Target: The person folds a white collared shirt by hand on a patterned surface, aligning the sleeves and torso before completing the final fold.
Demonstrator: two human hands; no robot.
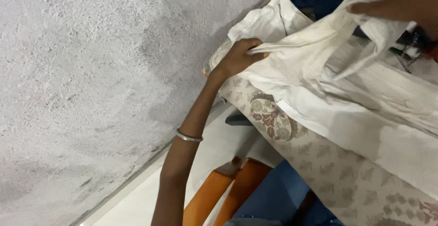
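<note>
**Two hands grip a white garment over a patterned cloth**

The left hand [238, 58] reaches out along a bare forearm ringed by a thin metal bangle [189, 137]; its fingers are curled closed around a folded edge of the white garment [315, 70], which runs from that grip off to the right; the right hand [397, 0] sits at the upper right corner, partly cut by the frame edge, its fingers pinched down on another fold of the same garment, so the cloth is stretched between the two hands; the garment lies draped over a beige printed cloth [337, 171] with leaf and flower motifs, which shows below and to the right of the left hand; a rough grey wall [91, 70] fills the left side; an orange seat [228, 189] and blue fabric [273, 198] lie beneath the forearm.
</note>
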